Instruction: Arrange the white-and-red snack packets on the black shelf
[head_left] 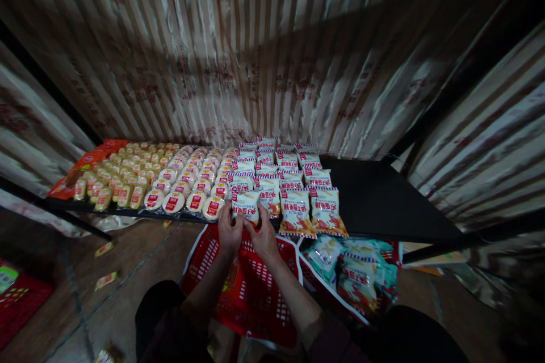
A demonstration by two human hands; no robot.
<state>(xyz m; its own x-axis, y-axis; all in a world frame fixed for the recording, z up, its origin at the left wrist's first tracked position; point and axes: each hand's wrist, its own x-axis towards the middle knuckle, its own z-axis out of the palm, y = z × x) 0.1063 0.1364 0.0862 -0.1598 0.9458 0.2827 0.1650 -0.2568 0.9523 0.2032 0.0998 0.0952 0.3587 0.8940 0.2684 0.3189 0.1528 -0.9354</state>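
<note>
Both of my hands grip one white snack bag (pixel 246 206) with red lettering at the front edge of the black shelf. My left hand (pixel 230 231) is closed on its left side, and my right hand (pixel 261 232) on its right lower corner. Matching snack bags (pixel 295 211) lie in overlapping rows to the right and behind it. Left of the bag are rows of round wrapped cakes (pixel 196 202) with red labels. Below my hands stands a red basket (pixel 293 272) with a white rim; an orange package shows through inside it.
Small yellow wrapped cakes (pixel 123 195) and an orange bag (pixel 80 167) fill the shelf's left end. The black shelf (pixel 383 198) continues right. A second basket (pixel 332 294) holds green and white bags. Small packets (pixel 105 280) lie on the floor near another red basket (pixel 29 300).
</note>
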